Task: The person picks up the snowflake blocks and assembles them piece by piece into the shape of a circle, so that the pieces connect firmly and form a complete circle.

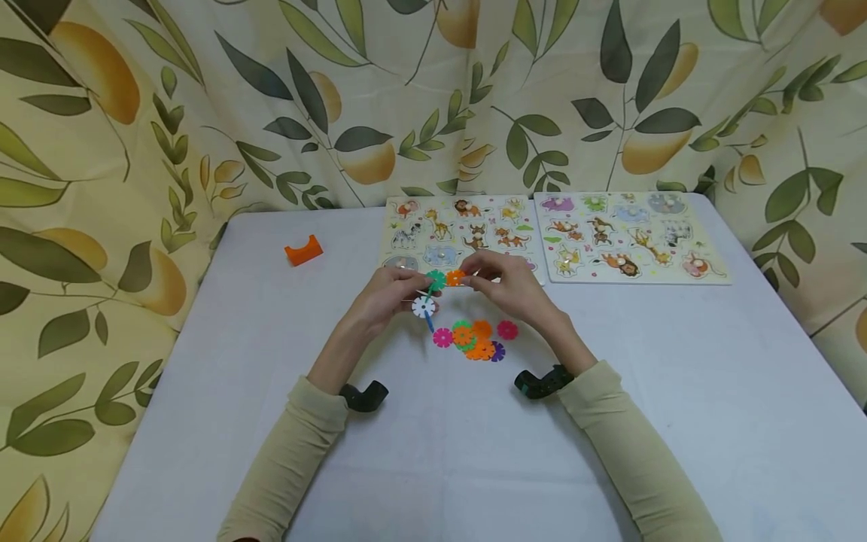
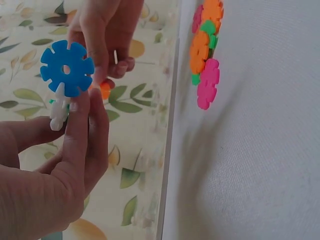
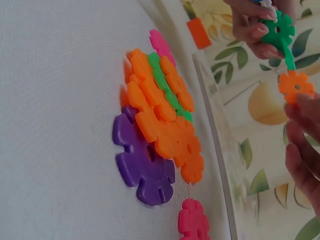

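Notched, flower-shaped plastic discs are joined in a chain between the two hands, above the table. My left hand pinches the chain near its white disc and green disc. A blue disc sticks out from the white one. At the chain's other end, the fingertips of my right hand grip an orange disc, which meets a second green piece seen edge-on. Below the hands lies a loose pile of discs, among them orange, purple and pink ones.
Two animal puzzle boards, the left and the right, lie side by side at the table's back edge. An orange curved block sits at the back left. Patterned curtains hang behind the white table.
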Demonstrator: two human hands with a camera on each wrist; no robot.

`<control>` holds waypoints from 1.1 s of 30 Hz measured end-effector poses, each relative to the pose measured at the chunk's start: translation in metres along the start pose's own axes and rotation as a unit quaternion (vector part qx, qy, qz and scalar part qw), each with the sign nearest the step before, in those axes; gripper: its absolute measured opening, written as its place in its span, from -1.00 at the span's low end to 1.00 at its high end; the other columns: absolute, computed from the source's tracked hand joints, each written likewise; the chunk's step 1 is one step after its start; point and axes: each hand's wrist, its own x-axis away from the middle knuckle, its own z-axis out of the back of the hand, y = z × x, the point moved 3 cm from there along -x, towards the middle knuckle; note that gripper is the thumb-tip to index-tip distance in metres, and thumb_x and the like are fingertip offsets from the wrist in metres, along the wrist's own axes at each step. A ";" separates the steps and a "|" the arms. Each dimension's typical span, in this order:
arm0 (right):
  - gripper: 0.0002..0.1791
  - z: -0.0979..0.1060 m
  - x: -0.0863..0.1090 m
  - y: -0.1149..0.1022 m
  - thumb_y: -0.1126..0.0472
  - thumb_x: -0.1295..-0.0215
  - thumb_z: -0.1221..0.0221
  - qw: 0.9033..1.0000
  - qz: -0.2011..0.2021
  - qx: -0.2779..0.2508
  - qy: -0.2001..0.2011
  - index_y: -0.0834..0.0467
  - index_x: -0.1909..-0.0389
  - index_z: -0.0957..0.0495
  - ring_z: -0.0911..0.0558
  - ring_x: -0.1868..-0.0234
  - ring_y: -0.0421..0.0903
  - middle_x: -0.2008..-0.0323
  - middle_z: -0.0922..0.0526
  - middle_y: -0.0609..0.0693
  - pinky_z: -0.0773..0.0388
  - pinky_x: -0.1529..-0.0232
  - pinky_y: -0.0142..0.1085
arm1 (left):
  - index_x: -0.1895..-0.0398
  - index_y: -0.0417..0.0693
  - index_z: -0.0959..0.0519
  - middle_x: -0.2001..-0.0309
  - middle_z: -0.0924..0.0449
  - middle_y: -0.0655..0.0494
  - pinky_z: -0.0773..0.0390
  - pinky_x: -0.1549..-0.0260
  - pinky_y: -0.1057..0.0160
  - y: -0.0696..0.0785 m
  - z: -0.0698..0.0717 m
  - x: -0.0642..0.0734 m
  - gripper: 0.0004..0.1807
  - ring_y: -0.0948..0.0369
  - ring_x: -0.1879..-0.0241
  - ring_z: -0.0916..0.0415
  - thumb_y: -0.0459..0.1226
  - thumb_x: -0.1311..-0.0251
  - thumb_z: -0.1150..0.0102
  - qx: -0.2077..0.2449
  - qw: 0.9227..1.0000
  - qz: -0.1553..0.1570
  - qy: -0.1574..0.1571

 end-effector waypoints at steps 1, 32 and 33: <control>-0.83 0.001 0.000 0.000 0.27 -0.40 -0.31 1.000 0.002 0.000 0.001 0.12 0.04 -0.70 -0.72 0.15 -0.01 0.13 -0.77 0.02 -0.67 0.07 -0.06 | -0.05 -0.50 -0.63 0.24 -0.74 -0.06 -0.70 0.28 0.38 0.000 0.000 0.000 -0.66 0.25 0.39 -0.68 -0.33 -0.47 -0.12 0.000 1.000 0.000 -0.001; -0.86 -0.009 0.004 0.004 0.32 -0.42 -0.27 0.979 -0.003 -0.201 0.035 0.28 0.13 -0.74 -0.79 0.37 -0.03 0.26 -0.71 0.19 -0.76 0.19 -0.22 | -0.02 -0.46 -0.66 0.34 -0.76 0.04 -0.68 0.31 0.38 -0.008 -0.013 -0.003 -0.69 0.21 0.41 -0.68 -0.31 -0.44 -0.19 0.042 0.998 0.052 0.019; -0.86 -0.009 0.005 0.004 0.31 -0.42 -0.27 0.978 -0.003 -0.205 0.042 0.27 0.13 -0.74 -0.79 0.38 -0.03 0.27 -0.72 0.18 -0.76 0.19 -0.22 | -0.03 -0.47 -0.65 0.34 -0.76 0.02 -0.70 0.30 0.37 -0.008 -0.014 -0.003 -0.68 0.21 0.42 -0.69 -0.32 -0.44 -0.18 0.055 0.997 0.050 0.020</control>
